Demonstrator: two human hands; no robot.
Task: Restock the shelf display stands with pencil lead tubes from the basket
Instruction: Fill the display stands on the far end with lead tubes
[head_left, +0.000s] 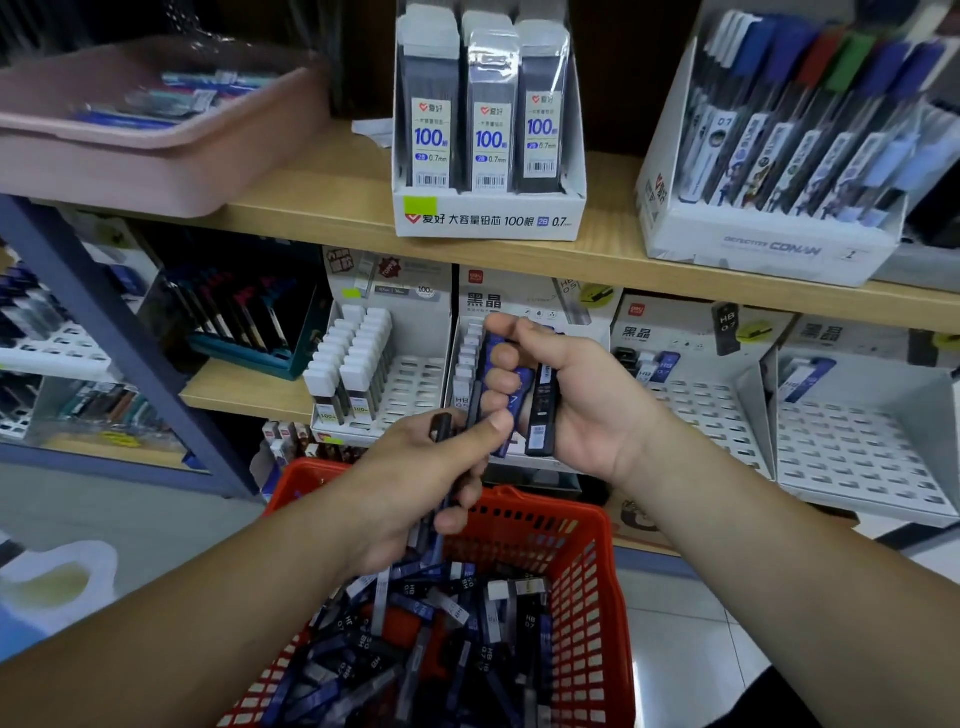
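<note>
Left grip (415, 467): your thumb and fingers are curled round a few dark tubes (441, 431), held upright over the far rim of the basket.
Right grip (582, 410): palm turned toward you, fingers wrapped tight round a bundle of tubes (540, 410), blue and black, standing on end.
Grips together: your left thumb sits just beside your right little finger; whether they touch, I can't tell.
Basket (587, 587): red, slotted plastic, right below both grips at the bottom of the view.
Pile of tubes (441, 639): heaped loose in the basket, blue and black with white caps, lying every which way, some marked HB 0.7.
Middle stand (519, 301): white, on the lower shelf, straight behind your right grip, with a column of white-capped tubes along its left edge.
Left stand (415, 384): two full rows of white-capped tubes on its left side, open slots on its right.
Right stand (701, 431): a few tubes at its back left corner, rows of slots showing in front.
Far stand (857, 452): one blue tube at its back left.
Upper shelf (337, 208): wooden, carrying a pink tray (130, 161) at its left end, a white box of 100-lead packs (488, 221) in the middle and a Conan box (769, 249) to the right.
</note>
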